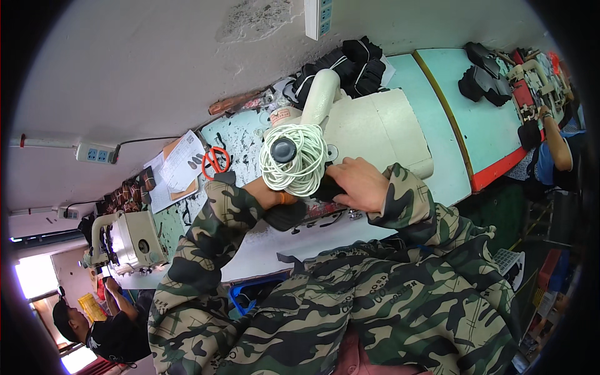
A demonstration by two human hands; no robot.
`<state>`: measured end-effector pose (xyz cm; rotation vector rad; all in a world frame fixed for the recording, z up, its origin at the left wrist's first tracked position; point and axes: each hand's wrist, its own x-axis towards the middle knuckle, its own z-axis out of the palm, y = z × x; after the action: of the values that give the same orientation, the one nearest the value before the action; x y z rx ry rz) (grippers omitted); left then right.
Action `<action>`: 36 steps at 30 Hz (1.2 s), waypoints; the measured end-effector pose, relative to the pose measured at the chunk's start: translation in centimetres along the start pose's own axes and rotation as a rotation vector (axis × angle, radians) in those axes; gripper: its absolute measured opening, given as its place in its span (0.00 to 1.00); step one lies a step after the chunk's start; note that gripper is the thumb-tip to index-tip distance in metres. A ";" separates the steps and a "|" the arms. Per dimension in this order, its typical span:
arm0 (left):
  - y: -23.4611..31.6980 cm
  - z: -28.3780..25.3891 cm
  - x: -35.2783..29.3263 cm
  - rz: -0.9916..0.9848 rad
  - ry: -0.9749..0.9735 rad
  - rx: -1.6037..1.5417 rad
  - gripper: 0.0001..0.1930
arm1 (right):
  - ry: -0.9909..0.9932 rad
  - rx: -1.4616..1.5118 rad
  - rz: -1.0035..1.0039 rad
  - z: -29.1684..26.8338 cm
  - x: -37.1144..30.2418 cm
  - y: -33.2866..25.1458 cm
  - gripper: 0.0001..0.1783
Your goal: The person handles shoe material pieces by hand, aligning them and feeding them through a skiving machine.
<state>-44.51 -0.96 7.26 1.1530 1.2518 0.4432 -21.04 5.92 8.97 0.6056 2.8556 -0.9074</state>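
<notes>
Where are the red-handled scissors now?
In the head view, the red-handled scissors lie on the worktable, left of the coiled white cord, just right of the papers.

Left forearm [215, 228] slants inward, its grip hidden; right grip [361, 184] lies palm-down, fingers [341, 172] pointing leftward
</notes>
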 end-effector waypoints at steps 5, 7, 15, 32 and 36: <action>-0.4 -0.1 -1.2 -0.030 -0.002 -0.019 0.12 | 0.087 0.036 -0.043 0.0 0.1 0.1 0.19; -0.6 -0.1 -1.5 -0.040 -0.015 -0.026 0.11 | 0.117 0.069 -0.082 -0.1 0.1 0.1 0.19; -0.2 0.0 -1.8 -0.066 -0.023 -0.033 0.11 | -0.020 0.027 0.090 -0.4 -0.1 0.2 0.22; -0.3 0.0 -2.5 -0.104 -0.035 -0.048 0.11 | 0.014 0.036 -0.024 -0.2 -0.2 0.2 0.23; -0.1 0.0 -2.5 -0.104 -0.024 -0.050 0.10 | -0.026 0.050 0.087 -0.5 -0.3 0.2 0.26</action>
<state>-45.37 -2.99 8.49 1.0432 1.2662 0.3802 -20.71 6.26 9.37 0.7118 2.7677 -0.9676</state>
